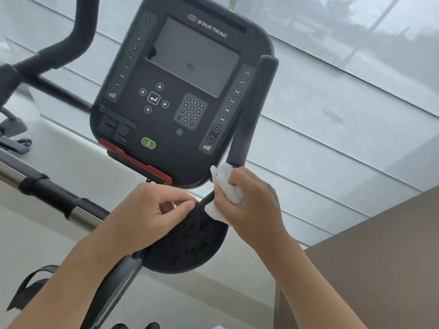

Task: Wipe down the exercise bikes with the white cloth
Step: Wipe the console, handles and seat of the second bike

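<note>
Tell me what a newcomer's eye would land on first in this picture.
The dark Star Trac console fills the upper middle, with a green button and a red strip along its lower edge. Just below it, the right hand grips the white cloth against the base of the upright black handlebar grip. The left hand pinches the edge of the black rounded cover under the console.

The Star Trac console (180,91) is charcoal with white numerals, a dull grey screen (192,58), a green start button (148,143) and a red strip (135,160) along its lower edge (a small blue fan icon (179,132) too). The cloth (223,186) is white; the handlebar (251,110) is black.
</note>
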